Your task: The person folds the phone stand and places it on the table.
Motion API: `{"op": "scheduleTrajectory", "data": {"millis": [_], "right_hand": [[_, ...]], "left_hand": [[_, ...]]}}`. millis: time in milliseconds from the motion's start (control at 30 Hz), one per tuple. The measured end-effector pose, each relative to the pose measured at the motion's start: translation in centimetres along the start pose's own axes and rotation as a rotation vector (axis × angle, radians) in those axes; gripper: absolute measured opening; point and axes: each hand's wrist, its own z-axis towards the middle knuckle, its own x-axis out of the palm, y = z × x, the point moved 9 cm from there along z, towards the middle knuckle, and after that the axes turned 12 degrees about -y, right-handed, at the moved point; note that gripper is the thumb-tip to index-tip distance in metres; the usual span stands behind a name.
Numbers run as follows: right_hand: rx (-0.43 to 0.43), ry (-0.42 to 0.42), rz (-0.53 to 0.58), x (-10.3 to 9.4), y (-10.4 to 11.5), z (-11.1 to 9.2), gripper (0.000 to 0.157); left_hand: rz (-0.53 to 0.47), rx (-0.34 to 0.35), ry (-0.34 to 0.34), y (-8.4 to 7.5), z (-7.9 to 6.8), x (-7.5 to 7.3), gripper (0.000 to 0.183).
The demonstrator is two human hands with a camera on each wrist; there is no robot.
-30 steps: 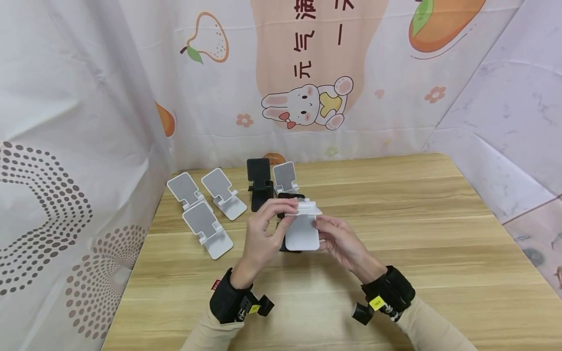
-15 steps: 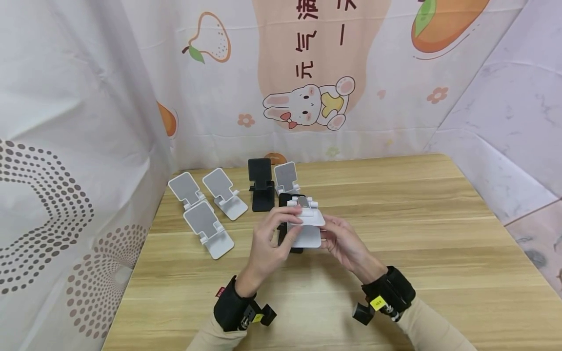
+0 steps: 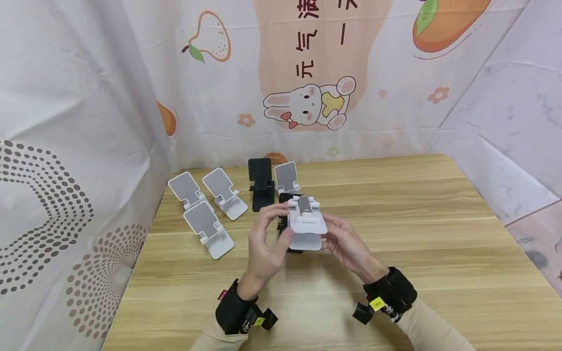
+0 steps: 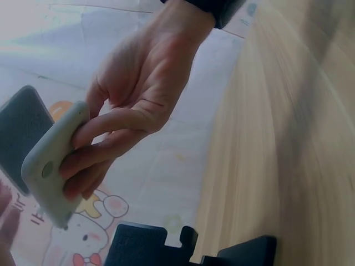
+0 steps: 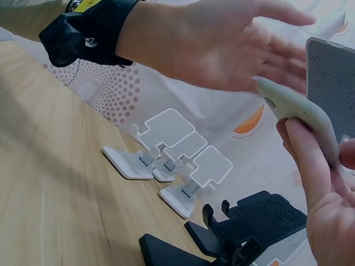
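Note:
A white folding phone stand [image 3: 307, 225] is held up over the table, its hinged arm and grey strip facing up in the head view. My right hand [image 3: 349, 243] grips the stand's right side, thumb on one face and fingers curled under the base, as the left wrist view shows. My left hand [image 3: 265, 256] is at the stand's left side, thumb and fingers spread apart. In the right wrist view, the left hand [image 5: 205, 47] has extended fingers beside the stand's grey-padded plate [image 5: 333, 83]. Directly beneath the held stand, a black phone stand [image 3: 283, 225] is partly hidden.
Several white phone stands with grey pads, such as the front one [image 3: 208, 229], stand at the left of the wooden table [image 3: 417, 219]. Another black stand [image 3: 260, 173] and a white stand [image 3: 286, 176] are at the back. A printed curtain [image 3: 373, 97] hangs behind the table.
The white stand's upper part has tilted over towards me, bringing its hinge and grey strip into view. My left fingers have let go of it; the right hand keeps its grip.

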Motion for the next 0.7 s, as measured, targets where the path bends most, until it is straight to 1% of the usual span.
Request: {"op": "scheduleTrajectory", "data": {"millis": [100,133,167,233,333,400,433,500,567,700], "right_hand": [[-0.010,-0.011,-0.022,-0.1,0.2,0.0,0.064],[-0.012,-0.012,-0.028,-0.2,0.2,-0.1,0.063],[-0.013,-0.013,-0.031,-0.2,0.2,-0.1,0.063],[-0.015,-0.008,-0.032,-0.2,0.3,-0.1,0.063],[-0.021,0.001,-0.038,-0.1,0.3,-0.2,0.061],[-0.028,0.009,-0.042,0.0,0.4,-0.2,0.057],[-0.034,0.013,-0.047,0.0,0.4,-0.2,0.053],[-0.046,0.030,-0.051,0.2,0.4,-0.3,0.043],[-0.057,0.056,-0.043,0.3,0.6,-0.3,0.038],[-0.075,0.096,-0.040,0.6,0.8,-0.5,0.041]], "left_hand": [[0.015,-0.150,-0.084,1.5,0.0,-0.9,0.033],[0.019,-0.207,-0.095,1.9,-0.1,-1.0,0.034],[0.021,-0.271,-0.093,2.5,-0.2,-1.1,0.035],[0.005,-0.406,-0.059,3.6,-0.4,-0.8,0.037],[-0.043,-0.610,0.039,4.8,-1.1,0.1,0.046],[-0.082,-0.721,0.104,5.4,-1.5,0.8,0.054],[-0.098,-0.763,0.127,5.6,-1.8,1.1,0.058],[-0.126,-0.824,0.157,5.8,-2.1,1.4,0.063],[-0.152,-0.853,0.165,5.8,-2.3,1.6,0.066],[-0.173,-0.866,0.161,6.0,-2.3,1.6,0.067]]}}
